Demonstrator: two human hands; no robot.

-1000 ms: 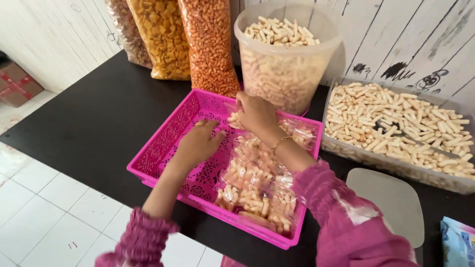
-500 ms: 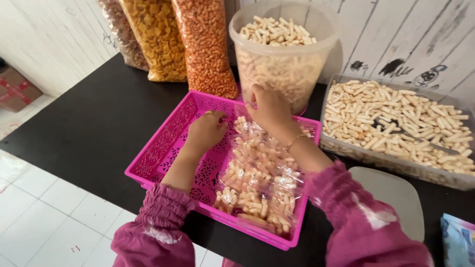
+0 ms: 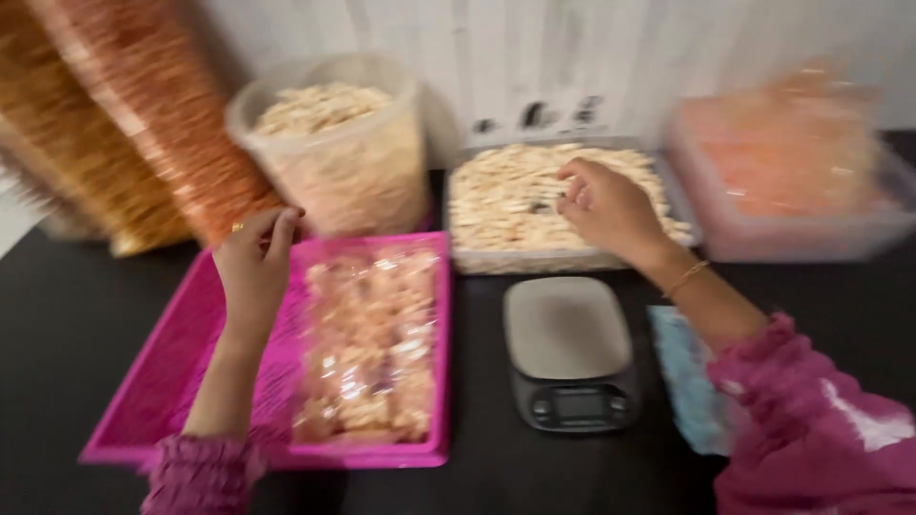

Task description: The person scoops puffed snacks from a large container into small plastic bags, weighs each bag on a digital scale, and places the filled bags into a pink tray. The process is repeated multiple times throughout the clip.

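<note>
Nearest, at 6 o'clock on the black worktop point(image 3: 86, 324): a small kitchen scale point(image 3: 570, 351), platter bare, set square before the body, likely for weighing within easy reach. At 4 o'clock of the scale, a pale blue packet point(image 3: 685, 377), partly under the right sleeve.

At 8 o'clock: a pink perforated tray point(image 3: 172, 372) holding sealed clear packets of pale snack sticks point(image 3: 367, 353), stacked along its right half; left half bare. Left hand point(image 3: 253, 267) raised over the tray's far edge, fingers curled loosely, nothing seen in the grip; blur prevents certainty.

At 12 o'clock: a clear rectangular tub point(image 3: 520, 259) heaped with loose pale snack sticks point(image 3: 506, 195). Right hand point(image 3: 606, 205) reaching into it, fingers bent down among the sticks; whether anything is pinched cannot be told.

Farther, at 11 o'clock: a tall clear bucket point(image 3: 343, 162) full of similar sticks. At 10 o'clock: tall bags of orange snacks point(image 3: 124, 133) leaning on the wall. At 2 o'clock: a lidded tub point(image 3: 792, 162) of orange contents, heavily blurred.
</note>
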